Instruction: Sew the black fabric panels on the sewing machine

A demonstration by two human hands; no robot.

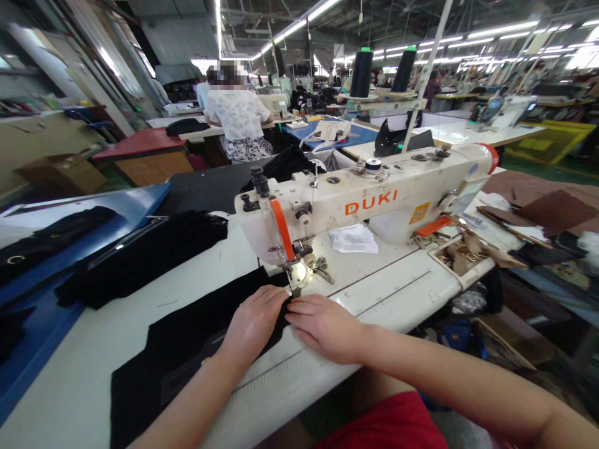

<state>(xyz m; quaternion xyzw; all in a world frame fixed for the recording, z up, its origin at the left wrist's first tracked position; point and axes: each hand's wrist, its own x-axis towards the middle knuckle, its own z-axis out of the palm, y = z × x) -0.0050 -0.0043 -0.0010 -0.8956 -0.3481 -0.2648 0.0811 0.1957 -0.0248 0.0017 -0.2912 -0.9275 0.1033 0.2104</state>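
Note:
A large piece of black fabric (182, 330) lies on the white table of a sewing machine (327, 199), its right end at the needle area. My left hand (255, 318) is closed on the fabric just in front of the presser foot, fingertips pinched near its edge. From the right, my right hand (322, 327) meets it, fingers together and closed on the fabric's right edge. The fingertips of both hands are almost touching. A small lamp lights the spot beside the needle. Under my left wrist, part of the fabric is hidden.
White labels (354, 239) lie on the machine bed, and a tray of small parts (461, 255) sits at the right. More black fabric (154, 252) rests on the table's left. Thread cones (362, 73) stand behind the machine. A person (238, 115) sits further back.

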